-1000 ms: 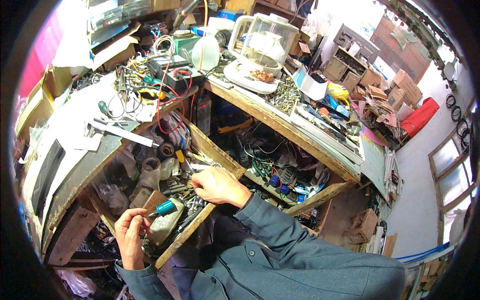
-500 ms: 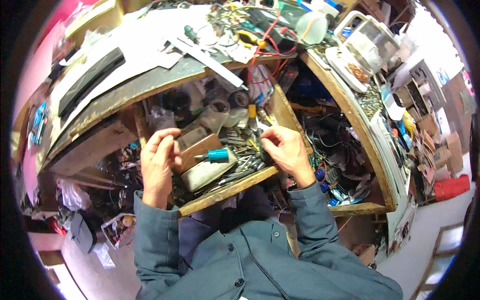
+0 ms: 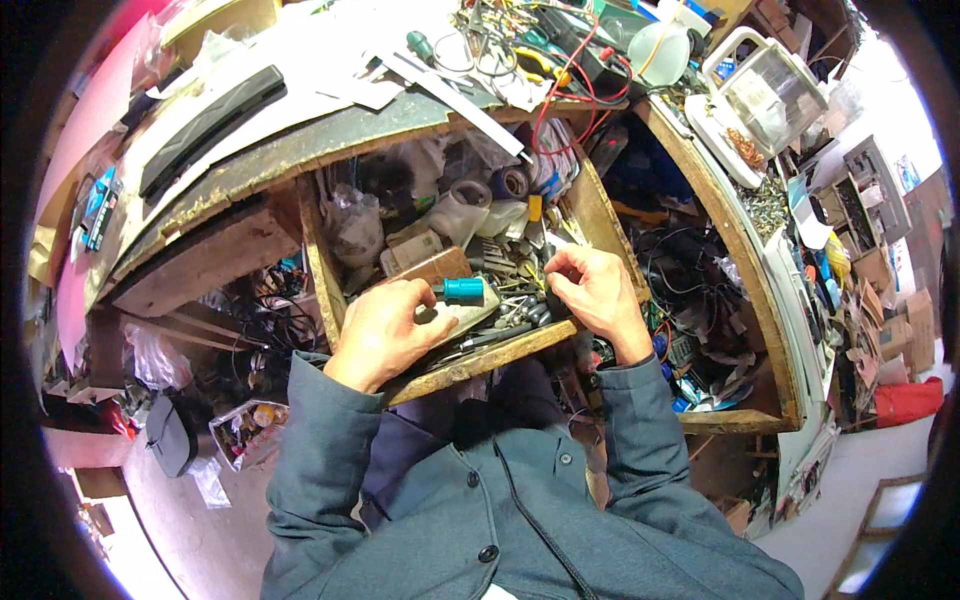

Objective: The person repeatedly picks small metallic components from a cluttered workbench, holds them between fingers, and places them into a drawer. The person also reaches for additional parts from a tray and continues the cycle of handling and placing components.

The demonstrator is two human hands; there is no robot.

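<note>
The teal-handled screwdriver point(image 3: 462, 291) lies in the open drawer point(image 3: 318, 262), just at the fingertips of the left hand point(image 3: 385, 332), which rests half-curled on the clutter and grips nothing. The right hand point(image 3: 597, 292) is pinched shut over small parts (what it holds, I cannot tell). This looks like rummaging. Above, the tabletop point(image 3: 300, 150) carries red wires point(image 3: 560, 90).

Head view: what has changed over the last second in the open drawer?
The left hand moved from outside the wooden drawer into it, onto the clutter by the teal-handled screwdriver. The right hand kept picking among small parts at the drawer's right side. The screwdriver stayed put.
</note>
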